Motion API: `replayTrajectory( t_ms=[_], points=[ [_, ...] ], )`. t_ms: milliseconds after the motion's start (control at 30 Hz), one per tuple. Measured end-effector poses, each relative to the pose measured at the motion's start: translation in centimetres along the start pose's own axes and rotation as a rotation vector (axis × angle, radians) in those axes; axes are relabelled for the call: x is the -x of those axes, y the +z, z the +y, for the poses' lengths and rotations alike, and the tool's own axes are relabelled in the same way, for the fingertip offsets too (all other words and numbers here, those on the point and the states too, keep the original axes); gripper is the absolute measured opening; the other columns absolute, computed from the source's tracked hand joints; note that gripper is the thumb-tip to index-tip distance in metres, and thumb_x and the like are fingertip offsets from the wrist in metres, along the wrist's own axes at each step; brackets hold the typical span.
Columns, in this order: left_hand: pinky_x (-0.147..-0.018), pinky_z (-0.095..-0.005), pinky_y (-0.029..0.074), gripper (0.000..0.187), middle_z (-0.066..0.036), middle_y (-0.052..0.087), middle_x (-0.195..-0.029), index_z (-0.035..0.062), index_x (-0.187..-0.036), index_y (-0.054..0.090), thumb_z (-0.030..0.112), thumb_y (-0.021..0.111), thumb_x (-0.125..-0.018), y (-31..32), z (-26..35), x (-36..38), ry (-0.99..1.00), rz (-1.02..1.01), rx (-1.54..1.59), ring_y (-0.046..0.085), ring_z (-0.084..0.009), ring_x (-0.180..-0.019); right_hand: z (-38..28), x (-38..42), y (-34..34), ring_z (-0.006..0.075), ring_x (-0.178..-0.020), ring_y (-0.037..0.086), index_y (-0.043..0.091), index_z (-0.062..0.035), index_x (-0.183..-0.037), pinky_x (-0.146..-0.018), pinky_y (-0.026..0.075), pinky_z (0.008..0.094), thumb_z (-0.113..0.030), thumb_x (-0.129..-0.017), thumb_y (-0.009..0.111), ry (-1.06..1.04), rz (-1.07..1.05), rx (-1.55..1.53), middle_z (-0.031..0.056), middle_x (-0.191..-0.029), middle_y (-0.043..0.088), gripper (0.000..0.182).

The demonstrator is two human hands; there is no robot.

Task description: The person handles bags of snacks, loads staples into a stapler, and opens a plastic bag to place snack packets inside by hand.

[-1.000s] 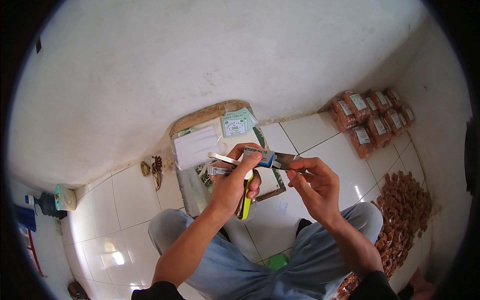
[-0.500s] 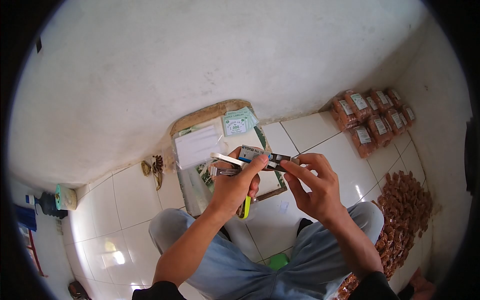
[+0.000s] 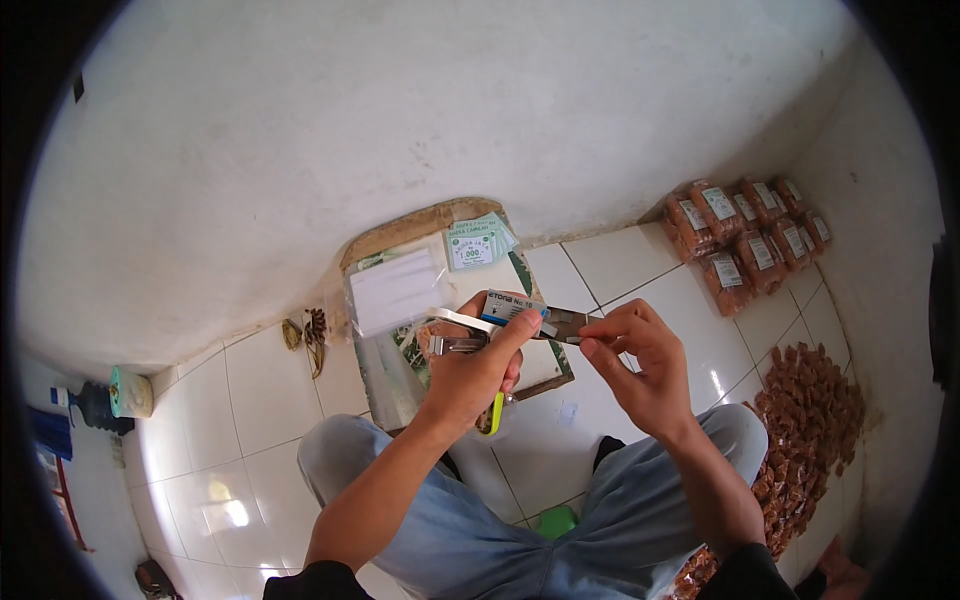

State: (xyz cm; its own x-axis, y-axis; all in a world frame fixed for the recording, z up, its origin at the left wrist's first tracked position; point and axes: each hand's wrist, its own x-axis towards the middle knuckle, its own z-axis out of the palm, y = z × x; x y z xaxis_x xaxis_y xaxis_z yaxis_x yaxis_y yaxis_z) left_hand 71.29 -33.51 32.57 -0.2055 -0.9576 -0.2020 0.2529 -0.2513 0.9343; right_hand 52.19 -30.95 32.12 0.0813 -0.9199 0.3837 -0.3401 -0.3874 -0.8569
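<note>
My left hand [image 3: 478, 362] is closed around a stapler [image 3: 455, 343] with a white top, a silver metal part and a lime-green end showing below the palm. The same hand grips a small staple box [image 3: 512, 309], printed "Etona No. 10", between thumb and fingers. Out of the box's right end sticks a dark inner tray [image 3: 568, 325]. Thumb and forefinger of my right hand [image 3: 645, 365] pinch at the tray's outer end. Both hands are above the near right part of a low board [image 3: 540, 372].
On the board lie a plastic sleeve of white paper [image 3: 395, 290] and green printed labels [image 3: 473, 245]. Labelled brown packs [image 3: 750, 255] are stacked at the right wall. A heap of small brown packets [image 3: 810, 430] spreads beside my right knee. A green object [image 3: 556, 521] is between my legs.
My right hand has shifted slightly right, its fingers now pinching at the tray's end instead of reaching over it. The left hand holds nearly still with the stapler and box.
</note>
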Motion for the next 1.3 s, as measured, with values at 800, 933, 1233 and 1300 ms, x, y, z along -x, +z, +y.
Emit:
replayTrajectory(
  t_ms=[800, 933, 1233, 1300],
  points=[
    [-0.04, -0.0233, 0.032, 0.022, 0.002, 0.048, -0.052, 0.0066, -0.091, 0.057, 0.027, 0.063, -0.091, 1.0, -2.0, -0.2, -0.148, 0.034, -0.148, 0.042, -0.0048, -0.042, 0.3, 0.0, 0.3, 0.024, -0.071, 0.059, 0.073, -0.0069, -0.087, -0.061, 0.048, 0.0342, -0.008, -0.075, 0.075, -0.084, -0.031, 0.364, 0.0067, -0.078, 0.06, 0.012],
    [-0.039, -0.0234, 0.032, 0.023, 0.002, 0.048, -0.05, 0.0057, -0.087, 0.057, 0.027, 0.063, -0.091, 1.0, -2.2, -0.1, -0.134, 0.021, -0.25, 0.042, -0.0053, -0.041, -0.1, -0.2, -0.1, 0.0242, -0.07, 0.06, 0.072, -0.0059, -0.085, -0.061, 0.048, 0.0346, -0.01, -0.076, 0.074, -0.014, -0.125, 0.417, 0.0065, -0.077, 0.06, 0.01],
    [-0.039, -0.0226, 0.033, 0.022, 0.001, 0.049, -0.051, 0.005, -0.084, 0.056, 0.025, 0.065, -0.089, 0.8, -2.1, -0.5, -0.204, -0.038, -0.17, 0.044, -0.0064, -0.04, -0.1, -0.4, -0.9, 0.0192, -0.066, 0.058, 0.073, -0.0044, -0.089, -0.059, 0.046, 0.0313, -0.007, -0.077, 0.075, 0.068, -0.186, 0.351, 0.0068, -0.076, 0.06, 0.012],
    [-0.038, -0.0221, 0.033, 0.021, 0.001, 0.049, -0.052, 0.0049, -0.085, 0.056, 0.024, 0.066, -0.089, 0.6, -2.0, -0.6, -0.215, -0.069, -0.15, 0.043, -0.006, -0.041, -0.1, -0.4, -1.0, 0.0212, -0.07, 0.059, 0.073, -0.0058, -0.087, -0.061, 0.048, 0.0329, -0.008, -0.076, 0.074, 0.027, -0.193, 0.377, 0.0061, -0.078, 0.06, 0.011]
  ],
)
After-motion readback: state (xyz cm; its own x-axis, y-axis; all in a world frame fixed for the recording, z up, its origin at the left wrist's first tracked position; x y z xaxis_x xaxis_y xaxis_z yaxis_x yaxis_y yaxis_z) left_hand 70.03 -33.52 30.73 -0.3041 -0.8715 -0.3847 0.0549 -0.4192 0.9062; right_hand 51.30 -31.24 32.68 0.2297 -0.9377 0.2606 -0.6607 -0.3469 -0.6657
